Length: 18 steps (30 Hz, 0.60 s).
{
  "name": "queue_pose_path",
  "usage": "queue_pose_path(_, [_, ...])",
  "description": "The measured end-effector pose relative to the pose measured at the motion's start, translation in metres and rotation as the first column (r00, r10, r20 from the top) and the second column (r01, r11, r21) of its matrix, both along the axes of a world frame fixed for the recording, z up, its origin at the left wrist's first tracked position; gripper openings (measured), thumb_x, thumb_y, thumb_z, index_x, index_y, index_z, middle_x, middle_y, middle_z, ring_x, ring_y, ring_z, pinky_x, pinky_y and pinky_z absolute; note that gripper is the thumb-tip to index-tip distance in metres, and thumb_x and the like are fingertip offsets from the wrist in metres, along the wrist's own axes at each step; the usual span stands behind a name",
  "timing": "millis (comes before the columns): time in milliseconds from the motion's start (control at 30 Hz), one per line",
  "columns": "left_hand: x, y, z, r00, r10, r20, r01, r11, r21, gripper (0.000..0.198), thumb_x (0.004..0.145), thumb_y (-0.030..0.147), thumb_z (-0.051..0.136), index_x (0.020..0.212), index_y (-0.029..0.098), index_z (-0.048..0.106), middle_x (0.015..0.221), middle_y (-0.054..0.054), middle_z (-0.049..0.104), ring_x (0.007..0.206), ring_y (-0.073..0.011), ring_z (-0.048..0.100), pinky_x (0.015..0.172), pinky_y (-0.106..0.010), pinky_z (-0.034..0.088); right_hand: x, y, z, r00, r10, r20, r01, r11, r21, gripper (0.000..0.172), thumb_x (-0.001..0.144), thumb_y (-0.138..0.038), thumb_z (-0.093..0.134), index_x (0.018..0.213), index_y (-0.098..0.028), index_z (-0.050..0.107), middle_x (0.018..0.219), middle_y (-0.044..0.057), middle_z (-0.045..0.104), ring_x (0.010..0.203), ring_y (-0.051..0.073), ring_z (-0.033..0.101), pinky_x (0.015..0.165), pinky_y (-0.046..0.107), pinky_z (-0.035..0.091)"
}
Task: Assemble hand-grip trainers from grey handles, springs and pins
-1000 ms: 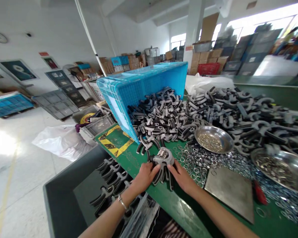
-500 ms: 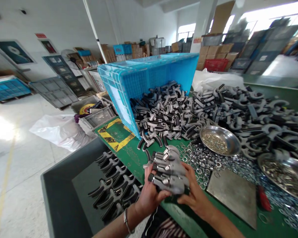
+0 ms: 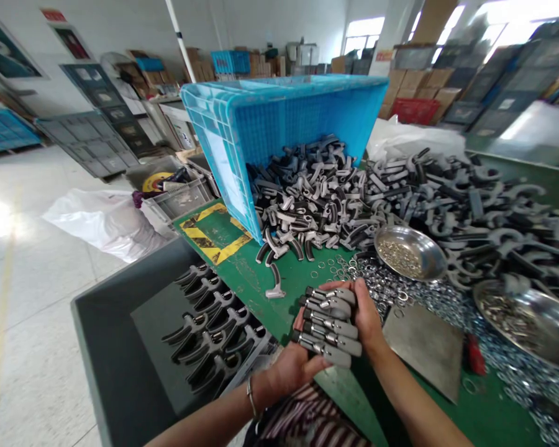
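A stack of several grey and black tools lies side by side between my two hands, over the front edge of the green table. My left hand is wrapped round its left and lower side, the thumb along the bottom tool. On the right side my right hand grips the stack, thumb up, some fingers hidden behind it. One loose grey and black handle lies on the table just beyond. Similar tools lie in rows in the dark grey bin at the left.
A tipped blue crate spills a heap of grey handles onto the table. Two metal bowls of small parts, scattered rings, a metal plate and a red object are at the right.
Both hands have moved slightly right with the stack, which is now turned flatter and lined up, showing more tools. The view has shifted, and the loose handle on the table is now uncovered.
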State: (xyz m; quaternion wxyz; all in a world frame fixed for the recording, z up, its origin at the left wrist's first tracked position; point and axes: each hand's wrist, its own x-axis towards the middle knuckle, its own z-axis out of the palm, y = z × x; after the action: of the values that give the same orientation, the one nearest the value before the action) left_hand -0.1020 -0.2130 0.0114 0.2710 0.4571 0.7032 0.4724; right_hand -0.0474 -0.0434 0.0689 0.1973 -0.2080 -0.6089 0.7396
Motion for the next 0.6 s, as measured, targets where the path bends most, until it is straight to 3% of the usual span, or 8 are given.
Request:
queue_pose_path(100, [-0.002, 0.0, 0.012, 0.995, -0.069, -0.066, 0.066, 0.997, -0.041, 0.055, 0.093, 0.058, 0.05, 0.134, 0.022, 0.058, 0.136, -0.008, 0.059, 0.134, -0.027, 0.046, 0.118, -0.043, 0.031, -0.001, 0.006, 0.004, 0.999, -0.021, 0.049, 0.017, 0.996, 0.083, 0.06, 0.094, -0.068, 0.035, 0.091, -0.023, 0.075, 0.085, 0.005, 0.074, 0.085, 0.022, 0.067, 0.082, 0.034, 0.052])
queue_pose_path(233, [0.002, -0.001, 0.02, 0.957, -0.178, -0.231, 0.149, 0.979, -0.138, 0.057, 0.088, 0.062, 0.054, 0.132, 0.026, 0.058, 0.136, -0.006, 0.06, 0.137, -0.0301, 0.042, 0.118, -0.046, 0.028, 0.002, 0.0, 0.008, 0.99, -0.109, 0.091, 0.1, 0.99, 0.101, 0.065, 0.097, -0.066, 0.027, 0.087, -0.023, 0.075, 0.08, 0.004, 0.073, 0.083, 0.021, 0.066, 0.079, 0.032, 0.051])
queue_pose_path(300, [0.004, -0.001, 0.017, 0.946, -0.193, -0.259, 0.16, 0.977, -0.143, 0.051, 0.092, 0.058, 0.051, 0.129, 0.025, 0.06, 0.135, -0.006, 0.061, 0.137, -0.0292, 0.043, 0.119, -0.047, 0.027, 0.004, -0.003, 0.008, 0.989, -0.124, 0.085, 0.113, 0.986, 0.123, 0.067, 0.098, -0.065, 0.023, 0.087, -0.023, 0.074, 0.082, 0.004, 0.073, 0.082, 0.021, 0.065, 0.078, 0.032, 0.05])
queue_pose_path(400, [0.001, 0.001, 0.008, 0.945, -0.179, -0.273, 0.164, 0.983, -0.077, 0.048, 0.093, 0.055, 0.049, 0.127, 0.025, 0.062, 0.132, -0.005, 0.063, 0.136, -0.0285, 0.044, 0.119, -0.046, 0.029, 0.003, -0.003, 0.006, 0.994, -0.024, 0.109, 0.007, 0.988, 0.152, 0.069, 0.098, -0.066, 0.022, 0.086, -0.021, 0.074, 0.083, 0.004, 0.073, 0.082, 0.021, 0.065, 0.078, 0.031, 0.049])
queue_pose_path(467, [-0.008, 0.004, 0.003, 0.951, -0.145, -0.274, 0.138, 0.989, -0.043, 0.054, 0.088, 0.058, 0.054, 0.129, 0.023, 0.06, 0.134, -0.007, 0.061, 0.137, -0.0298, 0.041, 0.119, -0.047, 0.03, 0.002, -0.001, 0.007, 0.99, 0.031, 0.136, -0.049, 0.991, 0.128, 0.068, 0.097, -0.066, 0.024, 0.09, -0.021, 0.074, 0.083, 0.004, 0.073, 0.082, 0.021, 0.065, 0.077, 0.032, 0.049])
queue_pose_path(600, [-0.024, 0.009, 0.001, 0.951, -0.103, -0.29, 0.11, 0.994, 0.008, 0.08, 0.073, 0.064, 0.07, 0.136, 0.019, 0.053, 0.144, -0.014, 0.051, 0.143, -0.0349, 0.033, 0.119, -0.053, 0.028, 0.001, -0.001, 0.014, 0.992, 0.007, 0.126, -0.019, 0.996, 0.091, 0.066, 0.098, -0.065, 0.023, 0.097, -0.021, 0.072, 0.084, 0.005, 0.073, 0.08, 0.022, 0.065, 0.077, 0.034, 0.05])
